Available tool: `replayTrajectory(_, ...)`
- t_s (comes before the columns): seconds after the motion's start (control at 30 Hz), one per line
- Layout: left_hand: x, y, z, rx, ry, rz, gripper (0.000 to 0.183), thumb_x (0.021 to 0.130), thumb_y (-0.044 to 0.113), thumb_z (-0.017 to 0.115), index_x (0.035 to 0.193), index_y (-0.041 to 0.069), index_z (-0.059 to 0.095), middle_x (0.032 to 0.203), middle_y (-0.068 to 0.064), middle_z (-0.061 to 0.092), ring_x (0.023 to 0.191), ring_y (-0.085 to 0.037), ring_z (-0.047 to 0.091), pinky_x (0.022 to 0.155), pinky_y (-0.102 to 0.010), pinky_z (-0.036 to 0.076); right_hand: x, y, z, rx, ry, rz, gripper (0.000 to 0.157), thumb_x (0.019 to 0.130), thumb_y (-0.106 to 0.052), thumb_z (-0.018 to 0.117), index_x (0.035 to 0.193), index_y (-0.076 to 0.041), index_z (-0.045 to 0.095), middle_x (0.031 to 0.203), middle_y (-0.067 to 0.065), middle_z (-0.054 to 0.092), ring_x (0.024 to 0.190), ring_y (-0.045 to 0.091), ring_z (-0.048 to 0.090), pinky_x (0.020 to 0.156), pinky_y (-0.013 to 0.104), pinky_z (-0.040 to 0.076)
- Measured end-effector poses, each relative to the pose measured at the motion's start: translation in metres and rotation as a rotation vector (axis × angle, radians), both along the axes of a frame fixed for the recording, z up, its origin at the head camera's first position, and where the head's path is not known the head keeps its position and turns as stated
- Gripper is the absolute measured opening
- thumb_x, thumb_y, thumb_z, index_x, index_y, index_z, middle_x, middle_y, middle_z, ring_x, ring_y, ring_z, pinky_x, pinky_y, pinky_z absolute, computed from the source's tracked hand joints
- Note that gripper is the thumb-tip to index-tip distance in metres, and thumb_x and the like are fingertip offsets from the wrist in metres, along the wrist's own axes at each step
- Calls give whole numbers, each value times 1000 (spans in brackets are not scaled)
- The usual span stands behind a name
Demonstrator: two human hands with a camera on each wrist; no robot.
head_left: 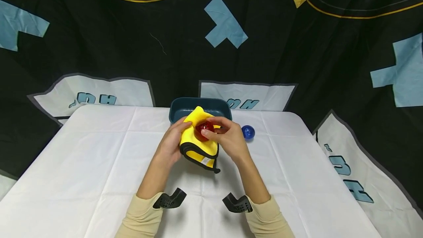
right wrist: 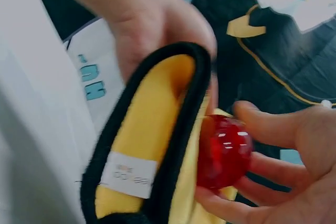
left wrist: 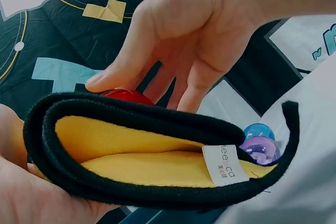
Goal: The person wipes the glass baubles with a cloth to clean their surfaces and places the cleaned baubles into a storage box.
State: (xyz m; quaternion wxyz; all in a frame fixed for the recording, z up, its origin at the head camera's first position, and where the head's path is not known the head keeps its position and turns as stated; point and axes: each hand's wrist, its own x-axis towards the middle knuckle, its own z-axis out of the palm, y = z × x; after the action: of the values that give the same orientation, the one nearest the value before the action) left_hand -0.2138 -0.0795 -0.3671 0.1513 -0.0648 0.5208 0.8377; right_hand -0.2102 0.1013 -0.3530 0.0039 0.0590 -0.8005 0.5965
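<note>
A folded yellow cloth [head_left: 190, 135] with black edging and a white tag [right wrist: 128, 174] is held up above the white table. My left hand [head_left: 170, 143] grips its left side, with the thumb on the near face. A shiny, see-through red ball [right wrist: 226, 153] rests against the cloth, and my right hand [head_left: 231, 139] pinches it between thumb and fingers. In the left wrist view the cloth hides most of the red ball [left wrist: 127, 96]. To the right of my right hand, a clear blue ball [head_left: 248, 132] lies on the table.
Behind the hands, a dark teal bin [head_left: 211, 103] stands near the far edge of the white-covered table [head_left: 99, 164]. A black printed curtain [head_left: 158, 58] hangs beyond it. The left wrist view shows blue and purple round shapes [left wrist: 260, 149]; whether they are separate balls I cannot tell.
</note>
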Motion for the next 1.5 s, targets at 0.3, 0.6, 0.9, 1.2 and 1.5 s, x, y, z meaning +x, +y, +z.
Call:
replayTrajectory(0.3,2,-2,3,-25,-2,24,48,105,24,46,153,21,41,152,-7,41,137,-24,43,115,-38,44,-4,5,0,-21,-50,89,58,77,0,81,130,-20,69,136,4,64,122,33,61,96,43,58)
replayTrajectory(0.6,3,-3,4,-54,19,12,46,105,24,45,151,19,43,150,-8,42,134,-25,45,114,-38,45,-5,5,-3,1,-139,16,51,81,-15,83,130,-20,70,128,6,68,111,28,64,100,45,55)
replayTrajectory(0.9,4,-3,4,-79,31,12,45,105,25,46,150,19,44,148,-9,43,132,-24,46,114,-38,45,-10,8,-3,68,-244,45,52,90,-38,75,131,-6,67,117,9,73,102,26,70,108,51,48)
replayTrajectory(1.2,5,-4,6,-55,16,15,47,106,26,46,152,21,42,151,-7,42,135,-25,45,115,-39,44,-1,0,0,-46,3,-15,38,87,-18,81,123,-16,70,125,6,69,111,27,68,100,41,57)
replayTrajectory(1.5,3,-8,6,-15,4,31,48,106,24,45,154,21,41,153,-7,39,138,-25,41,116,-38,42,3,-3,3,-14,0,51,50,79,-6,84,125,-21,71,132,2,66,121,29,65,102,41,55)
